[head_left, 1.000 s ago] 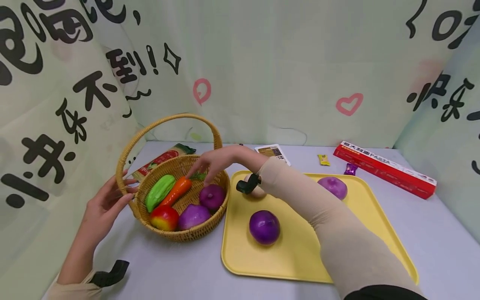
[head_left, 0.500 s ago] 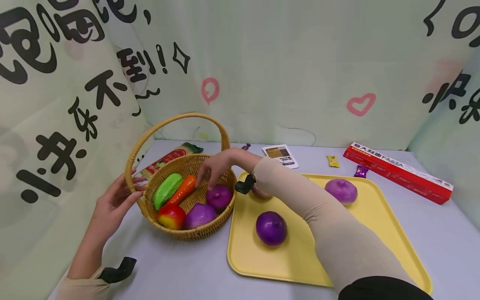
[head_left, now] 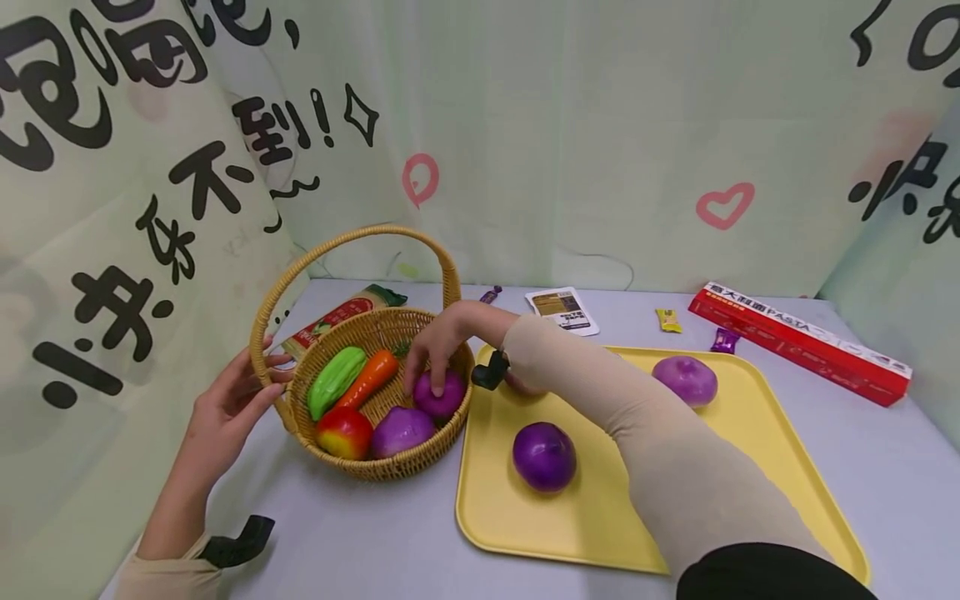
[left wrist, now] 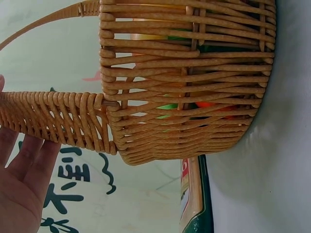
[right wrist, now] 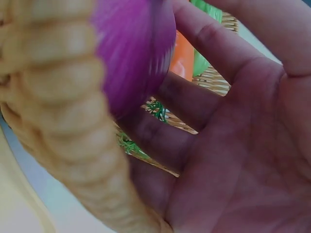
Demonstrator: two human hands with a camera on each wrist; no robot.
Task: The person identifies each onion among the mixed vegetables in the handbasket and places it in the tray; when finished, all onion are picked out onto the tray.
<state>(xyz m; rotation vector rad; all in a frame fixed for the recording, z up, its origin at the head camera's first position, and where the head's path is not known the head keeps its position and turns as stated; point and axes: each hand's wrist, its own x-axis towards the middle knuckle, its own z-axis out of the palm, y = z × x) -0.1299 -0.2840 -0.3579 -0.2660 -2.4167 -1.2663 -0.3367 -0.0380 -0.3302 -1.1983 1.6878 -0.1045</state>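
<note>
Two hands at a wicker basket (head_left: 375, 468) on a pale table (head_left: 337, 542); clock positions as in the head view. The left hand (head_left: 228, 412), at 9 o'clock outside the basket, grasps the foot of its handle (head_left: 384, 231), with thumb in front and fingers passing behind; the left wrist view shows the fingers behind the weave. The right hand (head_left: 438, 346) reaches in over the rim at 2 o'clock and grasps a purple onion (head_left: 447, 402), its fingers bent over the top; how firm the hold is cannot be told. The onion lies inside the basket at 3 o'clock, near the wall.

Contents of the basket, clockwise from the onion: a lilac vegetable (head_left: 402, 432) at 5 o'clock, a red-and-yellow fruit (head_left: 344, 433) at 7, a ribbed green vegetable (head_left: 336, 382) at 10, and a carrot (head_left: 371, 377) beside it, slanting with its leafy end toward 12.

To the basket's right lies a yellow tray (head_left: 592, 533). On it are a dark purple vegetable (head_left: 544, 457) at 9 o'clock, a mauve vegetable (head_left: 685, 381) near 12, and a round thing (head_left: 522, 385) at 10, largely hidden by the right sleeve (head_left: 660, 450). Beyond the tray lie a red box (head_left: 801, 346) at 2 o'clock, a purple sweet (head_left: 724, 340) and a yellow sweet (head_left: 668, 321) near 12, and a printed card (head_left: 562, 311) at 11. A red-and-green packet (head_left: 330, 321) lies behind the basket at 11 o'clock.
</note>
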